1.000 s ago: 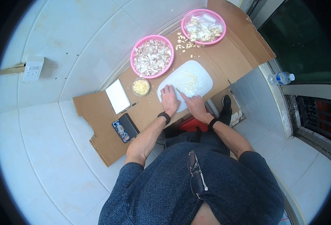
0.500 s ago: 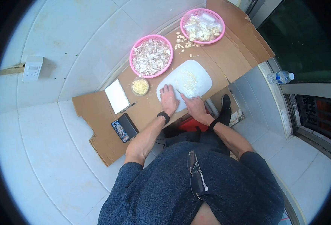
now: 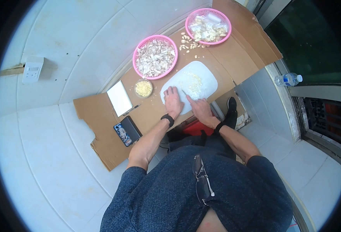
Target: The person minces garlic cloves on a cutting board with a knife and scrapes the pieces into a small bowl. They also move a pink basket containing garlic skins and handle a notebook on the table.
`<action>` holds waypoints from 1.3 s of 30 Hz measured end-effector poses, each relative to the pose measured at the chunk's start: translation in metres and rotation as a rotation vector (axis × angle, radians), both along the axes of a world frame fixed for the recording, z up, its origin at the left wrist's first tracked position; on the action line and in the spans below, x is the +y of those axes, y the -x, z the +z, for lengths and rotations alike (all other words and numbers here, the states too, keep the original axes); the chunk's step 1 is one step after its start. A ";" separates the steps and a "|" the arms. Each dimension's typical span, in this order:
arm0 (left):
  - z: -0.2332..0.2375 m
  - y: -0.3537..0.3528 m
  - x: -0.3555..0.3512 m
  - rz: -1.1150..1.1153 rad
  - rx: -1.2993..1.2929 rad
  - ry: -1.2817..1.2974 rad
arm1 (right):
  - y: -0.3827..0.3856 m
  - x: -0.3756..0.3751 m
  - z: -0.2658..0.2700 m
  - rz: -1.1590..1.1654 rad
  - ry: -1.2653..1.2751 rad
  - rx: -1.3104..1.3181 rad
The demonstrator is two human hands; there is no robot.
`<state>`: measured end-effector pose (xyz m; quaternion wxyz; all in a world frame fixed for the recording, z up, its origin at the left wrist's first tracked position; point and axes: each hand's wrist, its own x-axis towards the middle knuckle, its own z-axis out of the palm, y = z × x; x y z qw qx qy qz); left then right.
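A white cutting board [image 3: 209,79] lies on the cardboard, with chopped pale garlic [image 3: 195,83] scattered over its middle and right part. My left hand [image 3: 173,102] rests on the board's left side, fingers pointing away from me and slightly bent; anything under them is hidden. From the right, my right hand [image 3: 201,109] reaches over the board's near edge, its fingers closed around a knife [image 3: 184,92]. Only a bit of the thin blade shows, between the two hands. Beyond my left hand stands a small bowl of chopped garlic [image 3: 143,89].
A pink basket of peels [image 3: 155,58] and a pink basket of garlic [image 3: 208,27] stand at the back, with loose cloves [image 3: 190,44] nearby. A notebook [image 3: 120,98], pen [image 3: 132,109] and phone [image 3: 122,134] lie left. A bottle [image 3: 288,79] is at the right.
The whole view has shifted very slightly. Both hands keep nearly the same place and pose on the board.
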<state>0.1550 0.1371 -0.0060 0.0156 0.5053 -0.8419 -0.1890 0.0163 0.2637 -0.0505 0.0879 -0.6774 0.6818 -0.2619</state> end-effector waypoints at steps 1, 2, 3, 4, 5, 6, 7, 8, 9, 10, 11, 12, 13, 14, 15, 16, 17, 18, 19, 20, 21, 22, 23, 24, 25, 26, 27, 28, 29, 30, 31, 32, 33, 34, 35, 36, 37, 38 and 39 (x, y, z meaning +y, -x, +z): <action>0.000 0.000 0.000 -0.001 0.003 0.008 | 0.001 0.000 -0.005 0.001 0.001 0.000; 0.000 0.000 -0.001 0.001 0.003 0.009 | 0.002 0.000 -0.006 -0.012 0.005 0.005; 0.000 0.000 -0.001 0.002 0.011 0.012 | 0.002 -0.001 -0.008 -0.023 0.008 0.009; 0.000 -0.001 0.001 0.004 0.019 0.012 | 0.002 -0.001 -0.009 -0.022 0.006 0.008; 0.000 -0.001 0.001 0.005 0.019 0.010 | 0.005 -0.003 -0.007 -0.050 0.017 0.010; 0.000 0.000 0.001 0.004 0.018 0.016 | 0.007 -0.005 -0.006 -0.079 0.029 0.014; 0.000 -0.001 0.001 0.004 0.015 0.021 | 0.010 -0.005 -0.004 -0.078 0.027 0.013; 0.001 0.000 0.001 0.004 0.015 0.020 | 0.014 -0.006 -0.001 -0.064 -0.015 0.020; 0.002 0.000 0.001 0.006 0.005 0.013 | 0.016 -0.006 0.001 -0.050 -0.056 0.028; 0.004 0.001 0.001 0.009 -0.004 0.007 | 0.017 -0.006 0.003 -0.051 -0.056 0.028; 0.001 0.001 0.000 0.009 -0.004 0.008 | 0.018 -0.007 0.006 -0.054 -0.028 0.027; -0.001 0.000 0.000 0.008 -0.007 0.018 | 0.018 -0.008 0.009 -0.057 -0.002 0.026; -0.003 0.000 0.000 0.007 -0.009 0.027 | 0.018 -0.009 0.012 -0.055 -0.002 0.027; -0.003 0.001 0.000 0.008 -0.008 0.027 | 0.019 -0.009 0.011 -0.057 0.011 0.019; -0.003 0.001 0.001 0.011 -0.012 0.018 | 0.020 -0.010 0.009 -0.058 0.025 0.011; -0.002 0.001 0.000 0.012 -0.016 0.010 | 0.020 -0.011 0.008 -0.059 0.027 0.011; -0.005 0.000 -0.001 0.011 -0.016 0.013 | 0.021 -0.011 0.006 -0.056 0.000 0.012; -0.007 0.000 -0.001 0.013 -0.019 0.012 | 0.021 -0.011 0.003 -0.054 -0.028 0.014; -0.010 0.000 -0.002 0.016 -0.021 0.013 | 0.021 -0.012 0.000 -0.056 -0.026 0.014; -0.009 0.000 -0.003 0.015 -0.022 0.014 | 0.022 -0.013 0.003 -0.061 0.003 0.010; -0.008 -0.001 -0.001 0.011 -0.025 0.026 | 0.022 -0.011 0.007 -0.065 0.027 0.006; -0.007 0.000 0.000 0.007 -0.023 0.040 | 0.023 -0.010 0.009 -0.066 0.025 0.007; -0.008 0.001 0.000 0.006 -0.022 0.040 | 0.024 -0.010 0.006 -0.076 0.027 0.011; -0.007 0.000 0.000 0.006 -0.015 0.033 | 0.024 -0.011 0.003 -0.086 0.029 0.012; -0.007 0.000 -0.001 0.005 -0.008 0.028 | 0.025 -0.011 0.000 -0.086 0.030 0.012; -0.007 0.000 -0.001 0.005 -0.009 0.030 | 0.027 -0.011 0.000 -0.077 0.011 0.028; -0.007 0.001 -0.001 0.010 -0.015 0.020 | 0.028 -0.012 -0.001 -0.067 -0.007 0.045; -0.007 0.001 -0.002 0.016 -0.021 0.009 | 0.029 -0.015 -0.003 -0.067 -0.005 0.045; -0.005 0.000 -0.001 0.017 -0.023 0.006 | 0.030 -0.016 0.002 -0.086 0.018 0.037; -0.005 0.000 0.000 0.013 -0.017 0.009 | 0.033 -0.016 0.007 -0.106 0.041 0.032; -0.004 0.001 -0.001 0.008 -0.008 0.017 | 0.037 -0.019 0.009 -0.106 0.041 0.035; -0.002 0.001 0.000 0.009 -0.009 0.016 | 0.040 -0.019 0.005 -0.125 0.046 0.046; 0.000 0.001 0.001 0.009 -0.006 0.012 | 0.042 -0.019 0.002 -0.144 0.051 0.057; 0.002 0.002 0.000 0.008 0.000 0.010 | 0.045 -0.019 -0.001 -0.145 0.052 0.058; -0.001 0.002 0.000 0.007 0.001 0.012 | 0.047 -0.019 -0.001 -0.130 0.036 0.062; -0.003 0.001 0.000 0.006 -0.004 0.012 | 0.049 -0.020 -0.001 -0.113 0.020 0.066; -0.006 0.000 -0.002 0.007 -0.010 0.013 | 0.050 -0.023 -0.001 -0.112 0.022 0.066; -0.003 0.000 -0.001 0.010 -0.011 0.010 | 0.050 -0.024 0.005 -0.134 0.055 0.039; -0.002 0.000 0.001 0.014 -0.010 0.004 | 0.051 -0.023 0.012 -0.155 0.085 0.012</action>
